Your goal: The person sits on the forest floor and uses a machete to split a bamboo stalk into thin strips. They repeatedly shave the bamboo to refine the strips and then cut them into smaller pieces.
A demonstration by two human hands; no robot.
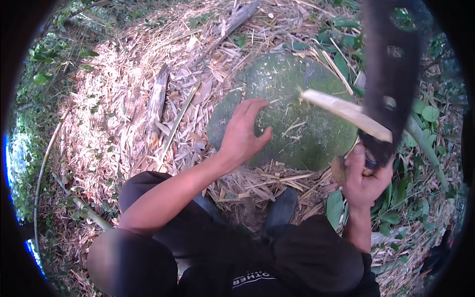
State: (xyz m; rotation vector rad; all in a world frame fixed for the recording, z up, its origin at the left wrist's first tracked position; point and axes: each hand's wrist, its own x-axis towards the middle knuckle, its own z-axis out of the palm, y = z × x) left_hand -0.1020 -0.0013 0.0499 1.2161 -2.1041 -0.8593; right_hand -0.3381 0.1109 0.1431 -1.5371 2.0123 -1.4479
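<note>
My right hand is closed around the handle of a machete, its fingers wrapped below the blade. The broad dark machete points up and away from me, with several holes along its blade. A pale split stick crosses in front of the lower blade, its far end over a big green rounded block that looks like a mossy stone. Whether the stick touches the blade or the block, I cannot tell. Over the left part of the block hovers my left hand, thumb and fingers apart with nothing in them.
Dry leaves and straw cover the ground. A weathered branch and a thin green stalk lie left of the block. Leafy plants and a green stem stand on the right. My dark shoes are close before the block.
</note>
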